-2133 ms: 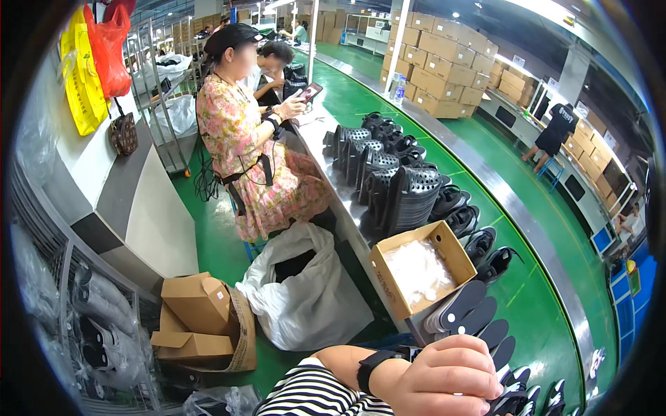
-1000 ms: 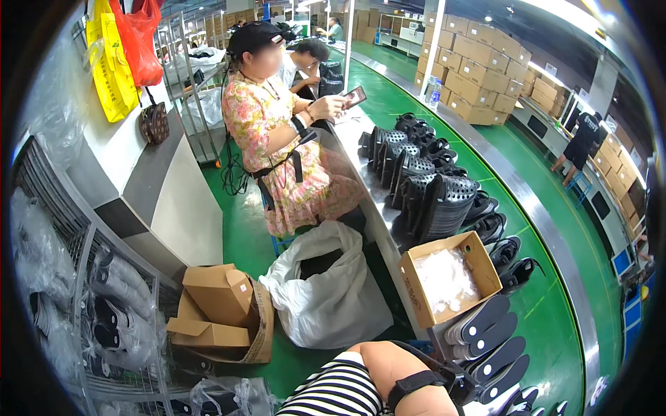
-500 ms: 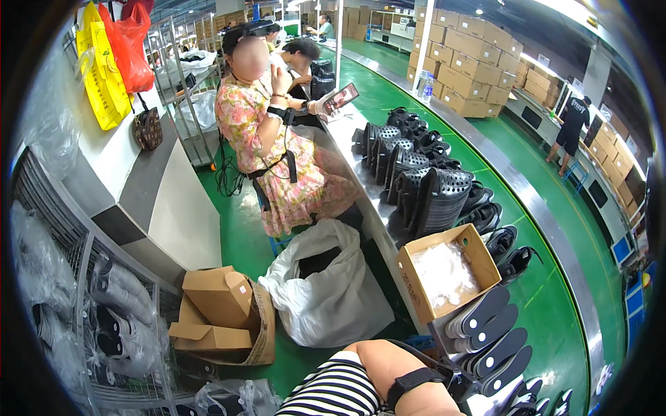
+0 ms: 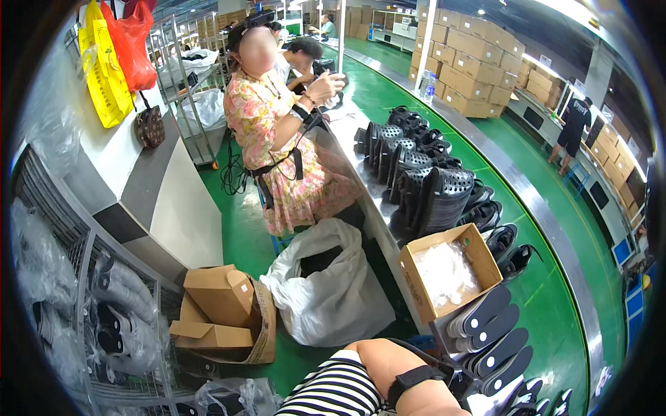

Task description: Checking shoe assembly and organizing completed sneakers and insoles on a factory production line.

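Neither of my hands shows; both lie outside the picture. At the lower edge are my striped garment (image 4: 333,388) and a bare arm with a black strap (image 4: 416,380); I cannot tell which arm it is. Close by on the metal bench stand stacked dark insoles (image 4: 489,322) with white round spots. Beyond them sits an open cardboard box (image 4: 416,281) holding crumpled translucent white material (image 4: 447,274). Farther along are stacks of perforated black shoe parts (image 4: 444,197) and a row of black shoes (image 4: 499,243).
A big white sack (image 4: 340,305) stands on the green floor beside a carton (image 4: 260,340) of folded cardboard. Wire racks (image 4: 83,312) hold plastic-wrapped goods at left. A person in a floral dress (image 4: 257,118) sits at the bench, hands raised. Stacked cartons (image 4: 472,62) stand far back.
The seated person has turned more toward the bench, with both hands now together in front; the phone held before no longer shows clearly. My arm and the bench items look unchanged.
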`<state>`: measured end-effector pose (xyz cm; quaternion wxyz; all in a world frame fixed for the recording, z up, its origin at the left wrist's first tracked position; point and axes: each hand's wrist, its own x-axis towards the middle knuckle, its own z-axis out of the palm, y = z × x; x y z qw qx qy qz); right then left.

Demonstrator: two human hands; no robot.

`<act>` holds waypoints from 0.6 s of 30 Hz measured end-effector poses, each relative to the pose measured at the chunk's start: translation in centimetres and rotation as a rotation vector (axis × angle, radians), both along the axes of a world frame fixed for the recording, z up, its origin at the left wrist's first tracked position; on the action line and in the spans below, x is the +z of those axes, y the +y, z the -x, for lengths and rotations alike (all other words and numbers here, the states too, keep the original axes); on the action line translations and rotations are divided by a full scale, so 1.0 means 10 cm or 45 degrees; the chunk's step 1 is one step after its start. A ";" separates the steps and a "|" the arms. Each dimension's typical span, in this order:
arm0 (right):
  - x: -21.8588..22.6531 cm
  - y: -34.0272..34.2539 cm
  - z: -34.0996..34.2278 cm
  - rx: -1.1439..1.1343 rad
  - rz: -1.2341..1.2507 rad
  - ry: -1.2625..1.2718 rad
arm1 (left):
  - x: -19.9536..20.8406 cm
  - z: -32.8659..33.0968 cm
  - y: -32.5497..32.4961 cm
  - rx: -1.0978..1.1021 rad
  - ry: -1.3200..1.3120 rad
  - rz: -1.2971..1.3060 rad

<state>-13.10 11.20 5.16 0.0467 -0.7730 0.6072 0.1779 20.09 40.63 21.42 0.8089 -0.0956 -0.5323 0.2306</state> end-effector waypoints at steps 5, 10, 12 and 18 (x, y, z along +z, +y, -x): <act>0.02 -0.02 -0.07 0.010 -0.011 -0.036 | 0.10 0.01 0.04 -0.084 0.087 -0.207; 0.05 0.04 -0.11 -0.015 0.004 0.028 | 0.14 0.00 -0.11 -0.070 0.167 -0.126; 0.03 0.03 -0.08 -0.027 0.005 -0.012 | 0.15 0.00 -0.11 -0.030 0.278 -0.054; -0.31 -0.35 0.14 -0.014 0.117 -0.022 | -0.02 -0.06 -0.20 -0.087 0.006 -0.157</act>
